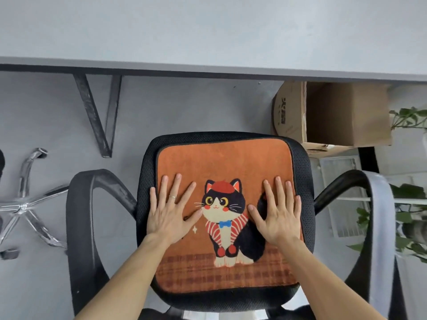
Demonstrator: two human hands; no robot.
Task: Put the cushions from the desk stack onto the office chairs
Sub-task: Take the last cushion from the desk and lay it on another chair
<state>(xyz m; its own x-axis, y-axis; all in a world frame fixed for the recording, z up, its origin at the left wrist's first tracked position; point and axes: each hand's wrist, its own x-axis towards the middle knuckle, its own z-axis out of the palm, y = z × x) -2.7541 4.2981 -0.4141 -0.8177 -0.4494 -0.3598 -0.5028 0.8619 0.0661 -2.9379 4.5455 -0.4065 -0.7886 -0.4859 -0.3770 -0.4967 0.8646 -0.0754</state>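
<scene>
Head view: the orange cat cushion [226,162] lies flat on the chair [147,172] seat, its corners just inside the seat's corners, with black mesh rim showing all round; the left hand [171,213] presses on the cushion's left half, fingers straight and spread, gripping nothing, its little finger at the left edge; the right hand [280,218] lies equally flat by the right edge, also released; the desk [208,31] runs beyond the seat's far edge; a cardboard box [342,112] sits beneath the desk, to the right.
</scene>
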